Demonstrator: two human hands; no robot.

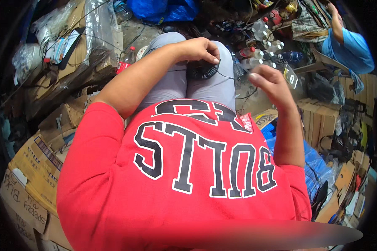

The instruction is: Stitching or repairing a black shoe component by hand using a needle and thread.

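Note:
A coiled black cable (206, 74) lies on my lap between my grey-clad thighs (223, 79). Just above it, my left hand (200, 51) is closed, thumb and fingers pinching a black cable at the edge of the coil. A thin dark strand runs from there to the right, toward my other hand. My right hand (271, 83) is raised right of my knees, its fingers curled in and thumb against them. What it holds, if anything, is too small to make out.
A bottle with a red label (125, 60) stands left of my knees. Several plastic bottles (257, 54) lie ahead to the right. Flattened cardboard (37, 167) is piled at the left, boxes (318, 121) at the right. A person in a blue garment (349, 50) is at the far right.

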